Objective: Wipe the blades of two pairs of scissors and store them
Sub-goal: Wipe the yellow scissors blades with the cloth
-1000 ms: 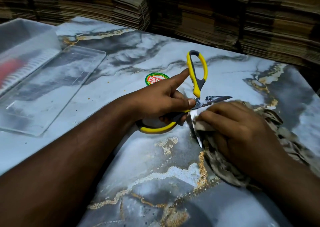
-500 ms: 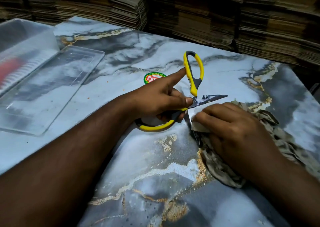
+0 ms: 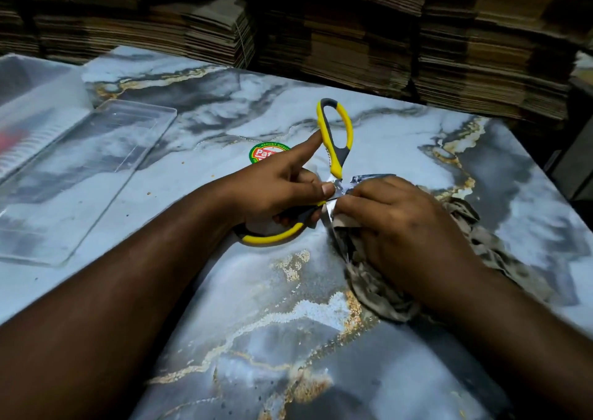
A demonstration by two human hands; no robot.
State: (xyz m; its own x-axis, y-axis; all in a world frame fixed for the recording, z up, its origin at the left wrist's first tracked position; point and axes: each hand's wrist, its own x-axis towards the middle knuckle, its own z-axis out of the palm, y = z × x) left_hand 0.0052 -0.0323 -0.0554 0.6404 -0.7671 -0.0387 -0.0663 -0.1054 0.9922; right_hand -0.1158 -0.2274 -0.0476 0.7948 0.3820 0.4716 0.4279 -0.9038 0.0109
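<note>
Yellow-and-grey scissors [image 3: 337,137] lie spread wide on the marble-patterned table [image 3: 224,291]. My left hand [image 3: 279,188] grips the lower handle loop, thumb at the pivot, index finger stretched to the upper loop. My right hand [image 3: 401,227] holds a crumpled grey-brown cloth [image 3: 481,237] pinched around the near blade close to the pivot. The far blade tip [image 3: 372,177] pokes out just above my right fingers. The near blade is mostly hidden by cloth. A second pair of scissors is not clearly visible.
A clear plastic lid [image 3: 83,176] lies flat at the left, beside a clear storage box [image 3: 35,99] holding something red. A round red-green sticker [image 3: 261,153] sits behind my left hand. Stacks of flattened cardboard [image 3: 353,34] line the table's far edge.
My right hand with the cloth has slid along the near blade toward the pivot, covering more of the blades. My left hand keeps its hold on the handle.
</note>
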